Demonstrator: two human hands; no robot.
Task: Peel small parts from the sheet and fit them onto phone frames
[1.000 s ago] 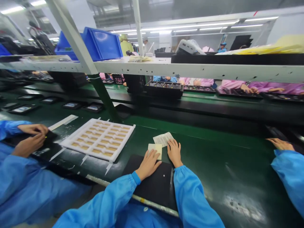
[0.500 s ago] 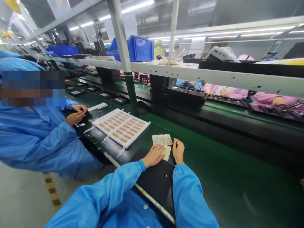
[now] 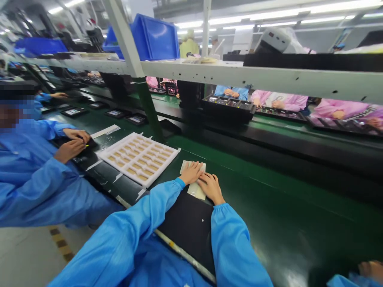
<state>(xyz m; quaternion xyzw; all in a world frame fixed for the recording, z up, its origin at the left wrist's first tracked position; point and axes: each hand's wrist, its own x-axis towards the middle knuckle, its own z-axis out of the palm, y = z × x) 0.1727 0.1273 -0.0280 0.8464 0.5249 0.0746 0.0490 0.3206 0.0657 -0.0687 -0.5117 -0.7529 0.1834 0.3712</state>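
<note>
A pale sheet with rows of small printed marks (image 3: 183,165) lies on the bench, its lower part plain and yellowish. My left hand (image 3: 191,172) rests flat over the printed upper part, fingers stretched out. Against it from the right, my right hand (image 3: 212,187) touches the sheet with bent, slightly parted fingers; its thumb is mostly hidden. Both hands cover much of the sheet. Beneath and nearer to me is a black mat (image 3: 187,223) with a tiny white dot (image 3: 202,220) on it.
A white tray (image 3: 142,157) with rows of tan-bottomed slots stands left of my hands. Further left, a co-worker in blue (image 3: 38,167) handles a small dark item. A slanted post (image 3: 148,105) and a shelf rail (image 3: 227,74) rise behind. A blue bin (image 3: 158,38) stands on the shelf.
My left hand has slid up onto the printed part of the sheet. My right hand has come in from beside the sheet onto it. The view has shifted to the right.
</note>
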